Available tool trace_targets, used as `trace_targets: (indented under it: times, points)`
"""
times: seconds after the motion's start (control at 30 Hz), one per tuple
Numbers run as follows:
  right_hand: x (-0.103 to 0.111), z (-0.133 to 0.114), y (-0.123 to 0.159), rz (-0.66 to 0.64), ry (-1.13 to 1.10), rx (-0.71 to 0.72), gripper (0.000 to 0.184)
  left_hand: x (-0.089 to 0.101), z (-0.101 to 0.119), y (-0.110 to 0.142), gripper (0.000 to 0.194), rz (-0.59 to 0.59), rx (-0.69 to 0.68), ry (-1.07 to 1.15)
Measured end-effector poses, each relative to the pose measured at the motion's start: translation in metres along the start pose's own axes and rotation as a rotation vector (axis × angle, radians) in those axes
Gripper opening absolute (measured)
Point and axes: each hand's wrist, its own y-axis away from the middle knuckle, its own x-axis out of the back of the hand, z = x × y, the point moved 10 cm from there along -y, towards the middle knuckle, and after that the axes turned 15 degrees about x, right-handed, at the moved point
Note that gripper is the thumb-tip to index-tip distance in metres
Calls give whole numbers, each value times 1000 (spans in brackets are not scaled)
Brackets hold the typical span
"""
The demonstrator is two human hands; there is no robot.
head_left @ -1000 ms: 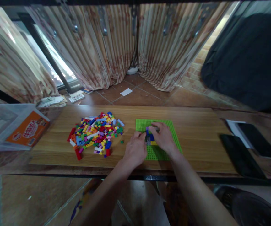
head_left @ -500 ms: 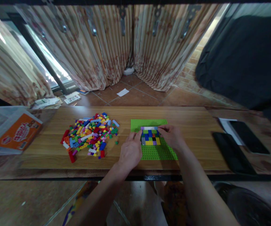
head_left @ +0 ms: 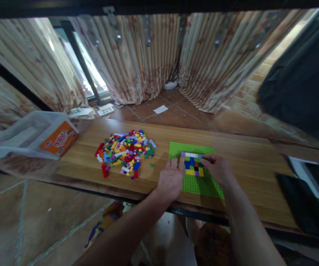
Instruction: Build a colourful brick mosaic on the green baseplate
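Observation:
A green baseplate [head_left: 200, 186] lies on the wooden table [head_left: 248, 166]. On it sits a small patch of bricks [head_left: 194, 166] in blue, yellow, green, purple and white. My left hand [head_left: 172, 179] rests flat at the plate's left edge, fingers stretched out, fingertips touching the patch. My right hand [head_left: 219, 168] sits at the patch's right side, fingers curled, their tips against the top row of bricks. Whether they pinch a brick is hidden.
A heap of loose coloured bricks [head_left: 124, 151] lies left of the plate. A clear plastic box with an orange label [head_left: 41, 135] stands at the table's left end. Dark flat devices [head_left: 309, 192] lie at the right. Curtains [head_left: 137, 55] hang behind, above a tiled floor.
Both hands drew apart from over the brick patch to its two sides, uncovering it. The camera has swung left and tilted, so the table now slants in view.

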Motion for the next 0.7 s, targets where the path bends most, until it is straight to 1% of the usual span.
trace_targets:
  times: [0.1,0.17,0.2,0.27,0.33,0.43,0.5,0.6,0.7]
  points:
    - [1,9,-1,-29,1,-39,27,0,3,2,57,29,-27,11]
    - [0,17,-2,-59,15,-70,29,0,1,2,56,52,-29,25]
    - [1,18,-3,-54,9,-70,30,-1,0,1,56,54,-31,39]
    - [0,19,-3,-76,-13,-78,34,0,-3,2,58,54,-35,85]
    - [3,14,-1,-80,9,-89,35,3,-6,3,61,63,-48,150]
    - [16,-1,0,-29,171,-88,32,11,-10,7,62,81,-69,253]
    - [23,-14,0,27,265,-64,29,16,-14,9,57,74,-66,315]
    - [28,-26,2,119,296,-61,29,24,-23,9,42,69,-38,383]
    - [26,-31,5,208,243,-92,30,36,-35,7,27,96,-6,416]
